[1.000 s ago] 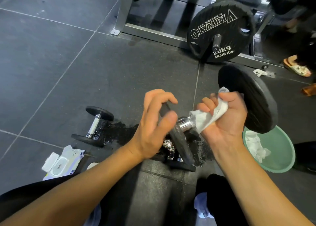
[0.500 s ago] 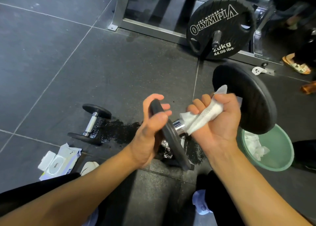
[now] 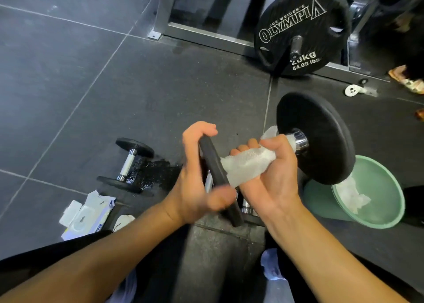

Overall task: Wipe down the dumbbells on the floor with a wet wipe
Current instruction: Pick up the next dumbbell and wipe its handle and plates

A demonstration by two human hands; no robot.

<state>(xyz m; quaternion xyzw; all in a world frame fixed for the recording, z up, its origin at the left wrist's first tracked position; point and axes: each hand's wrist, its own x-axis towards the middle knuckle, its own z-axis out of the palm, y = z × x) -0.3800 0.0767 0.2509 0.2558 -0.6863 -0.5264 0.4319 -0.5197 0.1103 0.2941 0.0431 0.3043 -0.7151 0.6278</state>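
Head view, looking down at a dark gym floor (image 3: 91, 84). A black dumbbell (image 3: 321, 139) is lifted off the floor between both hands. The left hand (image 3: 195, 176) grips the near plate's rim. The right hand (image 3: 270, 176) is clenched around the handle through a white wet wipe (image 3: 247, 165). This appears to be the handle-wiping step. The next move probably calls for twisting the wipe along the bar, then cleaning the smaller dumbbell (image 3: 128, 162) lying to the left.
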